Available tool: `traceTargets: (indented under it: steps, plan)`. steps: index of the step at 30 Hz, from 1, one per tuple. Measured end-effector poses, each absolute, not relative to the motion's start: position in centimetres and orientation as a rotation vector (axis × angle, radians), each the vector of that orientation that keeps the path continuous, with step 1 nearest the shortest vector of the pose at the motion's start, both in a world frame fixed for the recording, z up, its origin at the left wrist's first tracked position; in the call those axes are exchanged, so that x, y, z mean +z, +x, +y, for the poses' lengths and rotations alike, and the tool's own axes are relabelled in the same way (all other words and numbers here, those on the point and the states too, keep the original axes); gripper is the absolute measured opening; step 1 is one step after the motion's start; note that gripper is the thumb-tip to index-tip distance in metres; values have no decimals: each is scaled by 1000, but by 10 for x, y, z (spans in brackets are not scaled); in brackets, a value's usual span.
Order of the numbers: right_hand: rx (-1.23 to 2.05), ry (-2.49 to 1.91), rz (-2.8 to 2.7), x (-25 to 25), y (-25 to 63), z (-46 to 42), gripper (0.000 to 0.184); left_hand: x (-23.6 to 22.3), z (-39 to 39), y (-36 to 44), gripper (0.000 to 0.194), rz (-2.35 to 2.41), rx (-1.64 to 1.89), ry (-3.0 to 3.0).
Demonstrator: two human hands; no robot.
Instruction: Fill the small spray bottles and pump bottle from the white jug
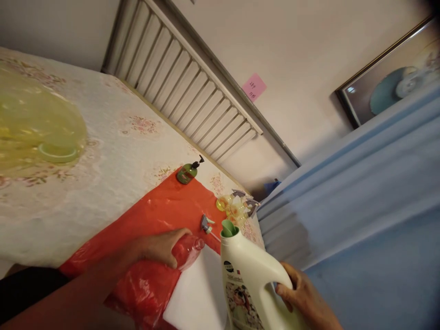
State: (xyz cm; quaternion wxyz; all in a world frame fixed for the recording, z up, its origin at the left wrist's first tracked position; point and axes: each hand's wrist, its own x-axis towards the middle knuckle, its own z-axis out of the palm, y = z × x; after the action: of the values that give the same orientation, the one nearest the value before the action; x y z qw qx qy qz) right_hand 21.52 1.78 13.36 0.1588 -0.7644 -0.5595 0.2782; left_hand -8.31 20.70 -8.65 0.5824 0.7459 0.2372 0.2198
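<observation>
My left hand (pixel 167 247) is closed around a clear spray bottle (pixel 189 251) whose top has been removed, so its bare neck shows. In my right hand (pixel 305 293) is the handle of a large pale laundry detergent jug (pixel 254 270). The jug's cap is off, and a green pour spout (pixel 229 229) shows in its mouth. A grey trigger sprayer head (pixel 206 224) with its thin tube lies on the red plastic sheet (pixel 161 206), just beyond the bottle. Part of a white flat surface (pixel 195 293) shows between the bottle and the jug.
A green pump bottle (pixel 187 174) stands at the sheet's far corner. Several yellowish spray bottles (pixel 233 208) are grouped behind the jug. A translucent yellow basin (pixel 41 123) sits at left on the floral tablecloth (pixel 113 183). A radiator (pixel 185 78) and a blue curtain (pixel 360 192) border the table.
</observation>
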Motion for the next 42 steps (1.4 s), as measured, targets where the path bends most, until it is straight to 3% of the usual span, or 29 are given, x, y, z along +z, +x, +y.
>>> traceTargets:
  steps: [6,18,42]
  plan:
    - [936,-2067,-1632,140,208,12,59,-77,211,-87,99,445,457,1707]
    - [1112,-1986,-1634,147,208,9,63,-60,210,-85,68,426,475,1663]
    - [1132,-2079,-1749,158,202,28,61,-65,213,-83,65,469,483,1685]
